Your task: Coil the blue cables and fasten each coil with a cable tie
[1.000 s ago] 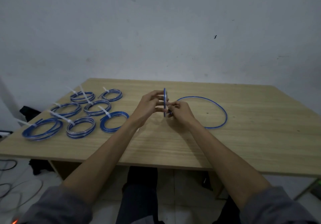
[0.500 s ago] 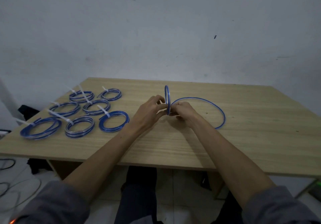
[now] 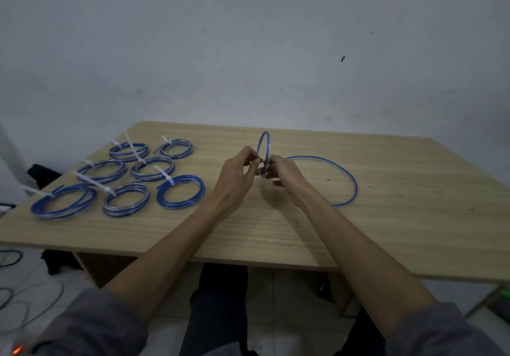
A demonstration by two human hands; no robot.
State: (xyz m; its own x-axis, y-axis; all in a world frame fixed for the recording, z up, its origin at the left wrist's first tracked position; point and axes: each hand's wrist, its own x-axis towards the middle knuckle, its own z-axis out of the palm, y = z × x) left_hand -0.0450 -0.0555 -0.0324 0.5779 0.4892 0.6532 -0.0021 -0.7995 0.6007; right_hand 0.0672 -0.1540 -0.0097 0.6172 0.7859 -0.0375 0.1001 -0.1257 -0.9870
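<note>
Between both hands [image 3: 271, 170], unlabelled blue coil [image 3: 264, 146]

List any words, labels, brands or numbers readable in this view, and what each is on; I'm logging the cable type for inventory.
None: no readable text shows anywhere.
Held coil, pinched by left hand and right hand: blue jacket, no print visible.
Loose blue cable on the table: no marking legible.
Seven tied coils and their white cable ties: no lettering visible.
Wall: only smudges and a dark speck, no signs.
</note>
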